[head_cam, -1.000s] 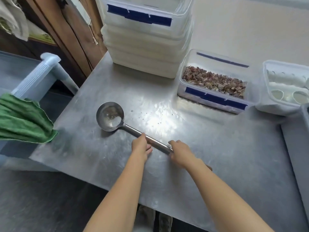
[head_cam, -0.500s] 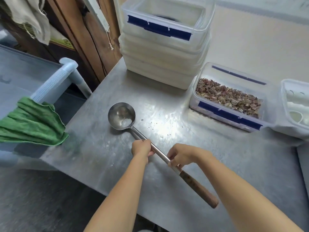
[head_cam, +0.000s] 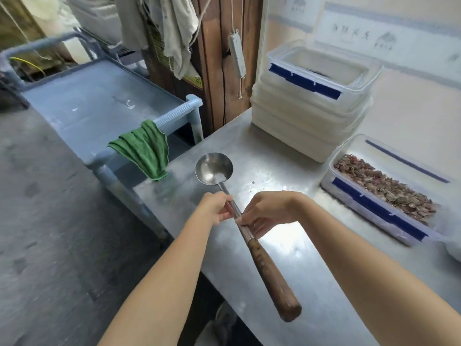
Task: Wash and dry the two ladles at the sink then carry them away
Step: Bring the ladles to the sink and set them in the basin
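One steel ladle with a brown wooden grip is held over the steel table, its bowl pointing away from me and its grip toward me. My left hand grips the metal shaft just below the bowl. My right hand pinches the shaft a little lower, beside the left hand. Only this one ladle bowl shows. No sink is in view.
A green cloth hangs over the rail of a blue cart left of the table. Stacked white lidded boxes stand at the table's back. A clear box of brown husks sits at the right. Rags hang on the wooden post.
The ladle has come up off the table in both hands and its wooden grip has swung toward me. My view has turned left, showing more of the cart.
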